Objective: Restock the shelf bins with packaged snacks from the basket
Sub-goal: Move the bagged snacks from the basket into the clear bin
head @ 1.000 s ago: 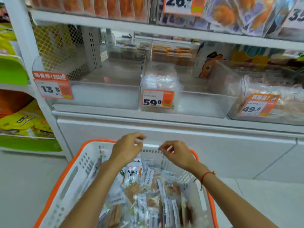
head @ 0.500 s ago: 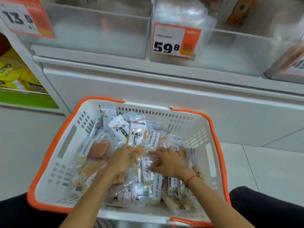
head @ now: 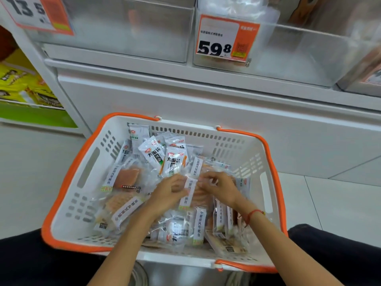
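At the far left hangs the price tag (head: 37, 14) marked 13.5, on a clear bin (head: 127, 32) that looks bare inside, so that one plainly wants filling. Below it, the white basket (head: 68, 178) with its orange rim sits in front of me, heaped with snack packets: the see-through fish packets (head: 125, 180) lie at its left, the white printed ones (head: 152, 153) lean against the far wall. A second ago my hands were up at the basket's far rim; now both are down among the packets in the middle. My left hand (head: 168, 195) has its fingers curled onto a clear packet with a white label strip (head: 188, 193), and my right hand (head: 219, 187) is bent over the same packet from the other side, fingers curled at its edge (whether it truly pinches the wrap I cannot tell). I judge this to be the pick for the next load: nothing has left the basket on this reach yet. Further right and far, the 59.8 tag (head: 225, 38) fronts a second bin (head: 299, 56), the likely home for these.
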`<action>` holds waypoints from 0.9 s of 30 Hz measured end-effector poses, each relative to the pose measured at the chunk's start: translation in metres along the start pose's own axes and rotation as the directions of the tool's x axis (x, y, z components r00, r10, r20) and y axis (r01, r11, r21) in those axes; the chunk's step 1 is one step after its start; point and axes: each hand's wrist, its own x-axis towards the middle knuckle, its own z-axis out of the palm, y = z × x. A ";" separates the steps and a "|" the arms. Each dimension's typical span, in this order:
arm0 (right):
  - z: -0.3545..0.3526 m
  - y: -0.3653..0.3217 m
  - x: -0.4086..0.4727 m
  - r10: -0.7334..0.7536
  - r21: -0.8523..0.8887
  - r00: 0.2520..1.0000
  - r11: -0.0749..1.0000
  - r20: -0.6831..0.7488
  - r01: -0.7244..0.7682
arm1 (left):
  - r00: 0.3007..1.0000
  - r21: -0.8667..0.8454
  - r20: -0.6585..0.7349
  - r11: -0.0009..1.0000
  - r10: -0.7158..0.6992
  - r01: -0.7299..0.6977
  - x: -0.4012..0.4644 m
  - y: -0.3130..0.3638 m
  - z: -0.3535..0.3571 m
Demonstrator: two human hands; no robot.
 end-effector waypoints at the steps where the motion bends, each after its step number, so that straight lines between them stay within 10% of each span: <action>1: -0.001 -0.003 0.001 -0.006 0.050 1.000 0.999 -0.023 0.007 | 0.999 -0.041 0.036 0.999 0.002 -0.001 0.000 0.004 0.001; 6: -0.006 -0.035 0.007 -0.002 0.124 0.988 0.992 -0.155 0.022 | 0.993 0.022 -0.108 0.999 0.039 -0.036 -0.003 0.015 -0.013; 9: -0.004 -0.040 0.003 0.009 -0.152 0.980 0.988 -0.198 -0.039 | 0.955 0.020 -0.298 1.000 0.003 0.003 -0.004 0.013 -0.030; 13: 0.012 -0.027 -0.015 0.156 -0.689 0.919 0.709 0.363 0.152 | 0.940 -0.092 -0.332 0.994 -0.082 0.054 -0.007 0.015 -0.036; 15: 0.017 -0.021 -0.021 0.173 -0.764 0.893 0.599 0.415 0.239 | 0.939 -0.129 -0.327 0.989 -0.104 0.065 -0.008 0.020 -0.036; 23: -0.023 -0.024 0.000 -0.022 -0.314 0.983 0.946 0.180 0.078 | 0.964 -0.154 -0.194 0.976 -0.181 0.153 -0.007 0.034 -0.044; 27: -0.040 -0.056 0.019 -0.164 -0.230 0.983 0.957 0.078 0.178 | 0.983 -0.146 -0.028 0.974 -0.181 0.176 -0.009 0.050 -0.029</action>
